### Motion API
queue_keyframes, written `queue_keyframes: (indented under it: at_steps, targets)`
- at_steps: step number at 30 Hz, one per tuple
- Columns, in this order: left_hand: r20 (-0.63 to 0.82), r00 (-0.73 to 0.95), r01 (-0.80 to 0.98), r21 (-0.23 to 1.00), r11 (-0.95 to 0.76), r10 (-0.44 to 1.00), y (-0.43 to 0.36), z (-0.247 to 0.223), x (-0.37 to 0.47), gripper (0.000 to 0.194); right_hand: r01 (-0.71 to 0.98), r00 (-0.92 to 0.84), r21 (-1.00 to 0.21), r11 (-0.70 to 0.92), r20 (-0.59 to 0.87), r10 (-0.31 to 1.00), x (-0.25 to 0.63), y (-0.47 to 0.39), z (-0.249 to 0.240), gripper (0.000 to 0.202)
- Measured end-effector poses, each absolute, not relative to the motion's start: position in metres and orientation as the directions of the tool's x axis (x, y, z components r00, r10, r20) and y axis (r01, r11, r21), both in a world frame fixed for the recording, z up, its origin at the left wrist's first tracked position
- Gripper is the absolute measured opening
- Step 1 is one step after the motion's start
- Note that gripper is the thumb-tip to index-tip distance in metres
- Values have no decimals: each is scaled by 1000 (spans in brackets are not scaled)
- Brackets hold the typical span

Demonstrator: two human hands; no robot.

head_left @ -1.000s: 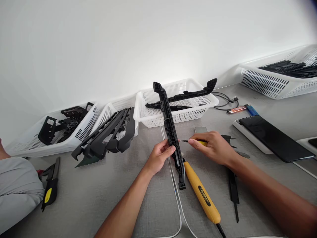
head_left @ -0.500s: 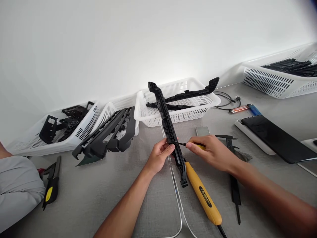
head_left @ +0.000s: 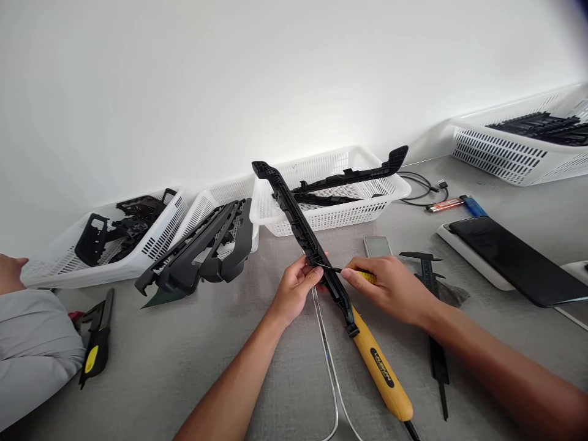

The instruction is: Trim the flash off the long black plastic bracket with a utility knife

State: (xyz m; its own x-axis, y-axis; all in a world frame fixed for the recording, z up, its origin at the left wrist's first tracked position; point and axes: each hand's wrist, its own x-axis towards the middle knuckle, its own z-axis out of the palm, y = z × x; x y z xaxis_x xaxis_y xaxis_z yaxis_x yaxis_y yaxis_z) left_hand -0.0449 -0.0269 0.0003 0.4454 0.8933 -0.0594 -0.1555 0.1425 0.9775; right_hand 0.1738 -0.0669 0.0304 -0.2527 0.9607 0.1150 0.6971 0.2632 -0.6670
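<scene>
Holding long black ribbed plastic strip (head_left: 301,229) over grey worktop (head_left: 294,380) in my left grip (head_left: 294,288); right grip (head_left: 390,285) clasps slim yellow-handled tool (head_left: 366,277), tip at strip. Looks mid-work; done versus remaining unclear.

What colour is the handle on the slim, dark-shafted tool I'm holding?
The visible handle is yellow; see head view.

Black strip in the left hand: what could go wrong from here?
1. The yellow-handled tool in the right hand has its thin tip close to the fingers of the left hand; a slip might nick them.
2. The black strip's near end overlaps the yellow corded tool in view; a twist could knock it.
3. Its far end reaches over the white basket; a swing might bump it.
</scene>
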Motion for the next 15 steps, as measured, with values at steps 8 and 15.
queue_keyframes:
  at_steps: [8,15]
  targets:
    - [-63,431,-141,980,137,900,-28,5,-43,52,694,-255,-670,262,112,960,172,-68,30,53]
    - [-48,435,-154,980,127,899,-27,5,-43,51,713,-193,-659,239,143,971,168,-69,31,54]
